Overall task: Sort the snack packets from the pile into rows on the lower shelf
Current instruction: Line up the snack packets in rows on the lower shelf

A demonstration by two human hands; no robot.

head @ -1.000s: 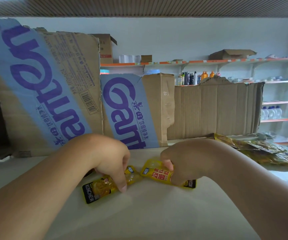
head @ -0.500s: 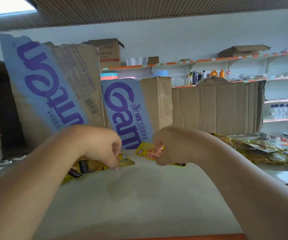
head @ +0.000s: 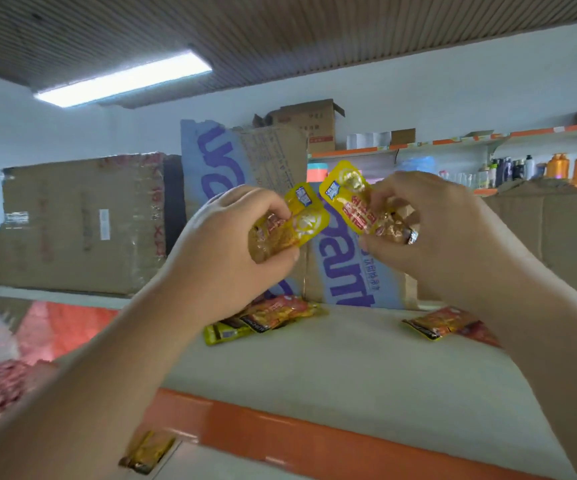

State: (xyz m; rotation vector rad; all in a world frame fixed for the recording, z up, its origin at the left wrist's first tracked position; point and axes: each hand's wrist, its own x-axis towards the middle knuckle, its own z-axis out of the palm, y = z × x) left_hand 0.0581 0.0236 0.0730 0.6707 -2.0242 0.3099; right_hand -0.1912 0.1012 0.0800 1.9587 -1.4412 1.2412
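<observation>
Now left hand [head: 226, 261] holds left packet [head: 302, 221], right hand [head: 443, 237] right packet [head: 351, 202].

One view only: your head cam, wide-angle, sits close behind left hand [head: 231, 247] and right hand [head: 432, 233], faces forward over the shelf [head: 349, 368], pitched up enough to catch ceiling [head: 280, 29].

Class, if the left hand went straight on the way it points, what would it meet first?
Likely the right packet, in the right hand; its own left packet nearly touches it. Depth unclear.
</observation>
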